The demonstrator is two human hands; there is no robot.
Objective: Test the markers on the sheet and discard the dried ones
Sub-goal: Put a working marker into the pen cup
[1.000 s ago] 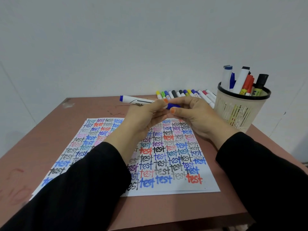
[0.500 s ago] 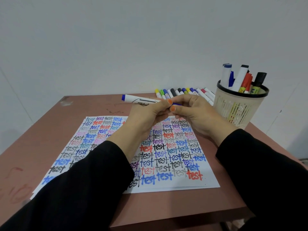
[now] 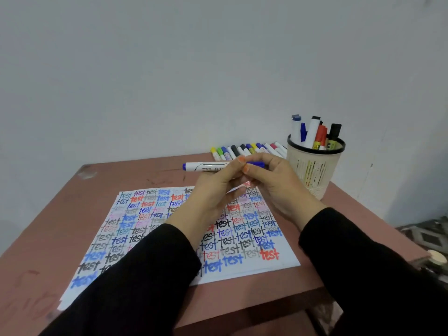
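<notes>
Above the sheet, both hands hold a white marker (image 3: 204,166) with blue ends, lying level. My left hand (image 3: 213,187) grips its barrel, whose blue tail points left. My right hand (image 3: 274,180) pinches the blue cap (image 3: 257,163) at its right end. The cap looks seated on the marker or nearly so; I cannot tell which. The white sheet (image 3: 286,261) below is covered with rows of the word "test" in blue, black, red and grey.
A row of several coloured markers (image 3: 244,149) lies at the table's far edge. A cream mesh cup (image 3: 315,168) holding several markers stands at the right. The brown table (image 3: 60,214) ends near the wall and at the front.
The hands and marker stay in nearly the same place above the sheet. The blue cap now shows a little more between my right fingers.
</notes>
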